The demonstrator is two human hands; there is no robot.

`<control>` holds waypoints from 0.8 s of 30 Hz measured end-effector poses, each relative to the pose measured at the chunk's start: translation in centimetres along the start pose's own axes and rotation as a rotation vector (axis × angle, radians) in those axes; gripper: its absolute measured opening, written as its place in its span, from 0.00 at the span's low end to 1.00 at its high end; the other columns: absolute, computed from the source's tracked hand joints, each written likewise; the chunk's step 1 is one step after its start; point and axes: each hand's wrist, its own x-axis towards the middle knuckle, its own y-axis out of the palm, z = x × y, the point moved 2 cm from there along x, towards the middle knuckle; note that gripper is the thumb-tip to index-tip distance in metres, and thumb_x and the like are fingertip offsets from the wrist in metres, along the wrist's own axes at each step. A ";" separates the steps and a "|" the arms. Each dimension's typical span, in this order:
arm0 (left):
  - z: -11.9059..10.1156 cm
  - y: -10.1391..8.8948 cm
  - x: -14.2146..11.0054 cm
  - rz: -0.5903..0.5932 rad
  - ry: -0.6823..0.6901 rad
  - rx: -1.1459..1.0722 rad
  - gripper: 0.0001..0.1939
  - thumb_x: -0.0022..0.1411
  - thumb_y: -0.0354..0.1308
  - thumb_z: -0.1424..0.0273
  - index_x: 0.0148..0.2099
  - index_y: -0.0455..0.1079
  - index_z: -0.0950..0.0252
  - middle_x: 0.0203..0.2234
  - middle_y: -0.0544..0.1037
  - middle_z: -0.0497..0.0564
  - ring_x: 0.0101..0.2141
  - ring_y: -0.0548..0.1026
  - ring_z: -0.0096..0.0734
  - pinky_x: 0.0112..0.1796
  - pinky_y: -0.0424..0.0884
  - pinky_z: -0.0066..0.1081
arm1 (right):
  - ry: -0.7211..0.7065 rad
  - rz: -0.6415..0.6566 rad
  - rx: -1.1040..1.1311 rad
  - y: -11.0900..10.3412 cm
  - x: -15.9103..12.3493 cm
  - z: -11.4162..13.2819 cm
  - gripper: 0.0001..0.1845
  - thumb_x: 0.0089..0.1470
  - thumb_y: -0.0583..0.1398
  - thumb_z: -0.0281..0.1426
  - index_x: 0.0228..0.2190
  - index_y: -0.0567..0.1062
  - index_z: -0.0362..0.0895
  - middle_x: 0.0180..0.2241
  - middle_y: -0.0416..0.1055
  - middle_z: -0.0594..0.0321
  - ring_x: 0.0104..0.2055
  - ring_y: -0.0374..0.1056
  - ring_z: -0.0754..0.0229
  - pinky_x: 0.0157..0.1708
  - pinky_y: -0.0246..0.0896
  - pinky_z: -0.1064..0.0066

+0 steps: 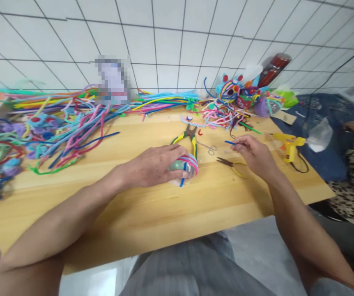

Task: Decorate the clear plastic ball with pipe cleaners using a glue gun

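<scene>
The single head view looks forward and down from above the grey clothing [177, 265] at the near edge, across the tabletop [152, 216], close over both hands [150, 166], and reaches the tiled wall [167, 47] on the far side.

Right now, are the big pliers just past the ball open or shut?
Open: the pliers' handles spread wide apart, just past the ball in the left hand.

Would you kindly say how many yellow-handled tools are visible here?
3: pliers beyond the left hand, a dark-bladed tool beside the right hand, a glue gun further right.
</scene>
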 end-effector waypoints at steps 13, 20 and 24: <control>0.1 0.3 0.0 -0.013 0.054 -0.020 0.15 0.75 0.56 0.59 0.58 0.65 0.60 0.54 0.75 0.55 0.54 0.77 0.43 0.52 0.73 0.39 | -0.326 0.135 0.234 5.5 -0.7 11.5 0.06 0.66 0.62 0.30 0.39 0.80 0.50 0.36 0.78 0.63 0.40 0.74 0.56 0.43 0.67 0.63; 0.4 0.6 0.0 -0.035 0.075 -0.027 0.16 0.75 0.55 0.57 0.57 0.64 0.60 0.53 0.75 0.55 0.53 0.77 0.43 0.51 0.73 0.39 | -0.351 0.157 0.228 6.0 -0.8 10.9 0.07 0.65 0.62 0.28 0.39 0.81 0.51 0.37 0.78 0.63 0.41 0.74 0.56 0.43 0.67 0.62; 0.2 0.5 0.0 -0.018 0.065 -0.029 0.17 0.75 0.55 0.58 0.59 0.65 0.60 0.54 0.75 0.56 0.54 0.77 0.45 0.53 0.73 0.41 | -0.356 0.152 0.251 5.7 -1.3 10.9 0.07 0.66 0.62 0.27 0.39 0.80 0.51 0.36 0.78 0.64 0.40 0.74 0.57 0.41 0.67 0.64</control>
